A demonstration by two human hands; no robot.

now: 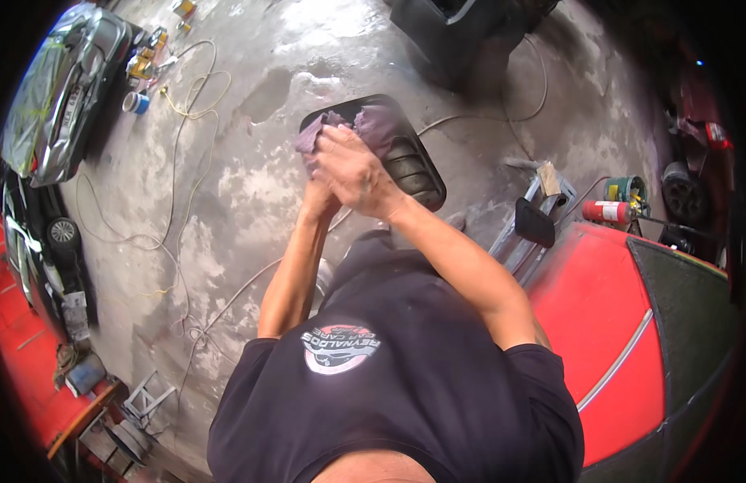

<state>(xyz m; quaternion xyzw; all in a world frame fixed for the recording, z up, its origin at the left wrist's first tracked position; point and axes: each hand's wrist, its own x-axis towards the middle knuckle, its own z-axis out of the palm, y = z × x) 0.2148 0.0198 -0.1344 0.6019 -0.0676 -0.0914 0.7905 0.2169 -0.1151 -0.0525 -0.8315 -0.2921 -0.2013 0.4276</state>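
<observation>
The right hand [355,167] is clutching purple cloth [310,137] near the ribbed black panel's [407,167] far-left corner, the left hand's [321,193] grip being hidden, so gathering loose folds should help control.

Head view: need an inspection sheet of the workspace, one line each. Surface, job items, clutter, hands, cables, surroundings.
Surface: concrete floor, grey, patchy and blotched.
Job items: bunched purple cloth over a black tray-like part with ridges; one cloth or two, unclear.
Clutter: yellow cans and a blue-and-white can upper left; red cylinder and green bucket at right.
Hands: right hand at the cloth, overlapping the left hand, which is mostly hidden; grips unclear.
Cables: loose cords trail across the floor.
Surroundings: grey car, partly sheeted, upper left; red panel at right.
</observation>
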